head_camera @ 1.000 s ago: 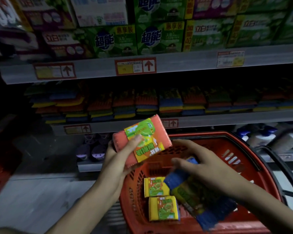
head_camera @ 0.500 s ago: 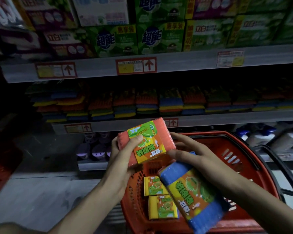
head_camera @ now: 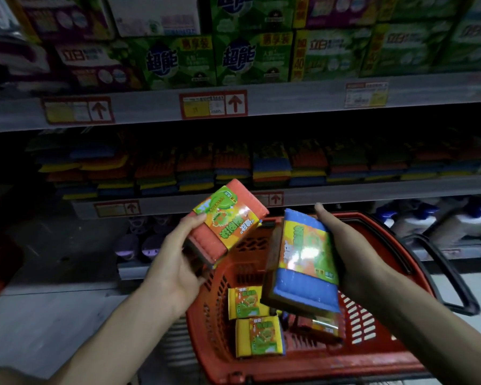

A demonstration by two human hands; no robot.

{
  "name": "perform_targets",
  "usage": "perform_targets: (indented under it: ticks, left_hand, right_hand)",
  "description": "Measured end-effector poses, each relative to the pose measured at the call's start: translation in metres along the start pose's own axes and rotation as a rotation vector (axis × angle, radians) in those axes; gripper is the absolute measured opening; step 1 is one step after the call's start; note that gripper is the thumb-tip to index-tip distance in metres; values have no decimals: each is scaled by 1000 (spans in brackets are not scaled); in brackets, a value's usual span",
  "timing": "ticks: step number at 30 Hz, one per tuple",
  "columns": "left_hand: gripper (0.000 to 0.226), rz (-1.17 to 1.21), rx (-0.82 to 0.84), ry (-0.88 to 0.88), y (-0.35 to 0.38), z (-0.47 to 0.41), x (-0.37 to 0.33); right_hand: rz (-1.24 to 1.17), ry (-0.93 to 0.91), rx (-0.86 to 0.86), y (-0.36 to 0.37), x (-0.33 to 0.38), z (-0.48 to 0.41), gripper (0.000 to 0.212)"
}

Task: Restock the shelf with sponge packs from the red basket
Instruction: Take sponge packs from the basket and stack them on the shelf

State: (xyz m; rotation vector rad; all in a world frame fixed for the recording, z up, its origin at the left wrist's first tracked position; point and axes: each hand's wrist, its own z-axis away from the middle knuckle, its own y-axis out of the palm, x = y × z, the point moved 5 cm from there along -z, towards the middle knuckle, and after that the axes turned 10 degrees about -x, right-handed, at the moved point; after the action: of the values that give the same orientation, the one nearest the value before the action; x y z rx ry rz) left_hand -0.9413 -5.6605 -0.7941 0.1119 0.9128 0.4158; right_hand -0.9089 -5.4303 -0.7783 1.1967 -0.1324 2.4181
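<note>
My left hand [head_camera: 178,262] grips an orange sponge pack [head_camera: 225,220] with a green and orange label, tilted above the basket's left rim. My right hand [head_camera: 353,254] holds a blue sponge pack [head_camera: 303,262] nearly upright over the red basket [head_camera: 395,343]. Two yellow sponge packs [head_camera: 257,320] lie on the basket floor, and another pack [head_camera: 320,326] lies partly hidden under the blue one. The dim middle shelf [head_camera: 345,187] behind carries rows of stacked sponge packs [head_camera: 271,170].
The basket's black handle [head_camera: 444,270] hangs to the right. Green and purple boxes [head_camera: 233,56] fill the upper shelf. White bottles [head_camera: 439,220] with blue caps and purple items [head_camera: 139,243] stand on the lower shelf. Grey floor lies at left.
My right hand lifted the blue pack out of the basket and turned it upright. My left hand kept the orange pack and stayed near the same spot.
</note>
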Motion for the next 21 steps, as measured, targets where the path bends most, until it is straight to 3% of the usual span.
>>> perform_targets:
  ticks: [8,13,15,18,21]
  left_hand:
    - [46,103,-31,-22,-5,6,-6]
    - [42,134,-108,-67,-12,13,5]
    - [43,137,-148,-79,-17,13,11]
    - [54,176,-149,-144,-20,12,20]
    - [49,225,-28,-243,-14,12,25]
  right_hand:
    - [-107,-38,144,5,13,4,63]
    - [-114,-62,194,16,8,13,46]
    - [-84,-230,129,15,7,17,41]
    - [217,-769,-56,14,13,29,56]
    - [466,-1271,78,31,4,49,74]
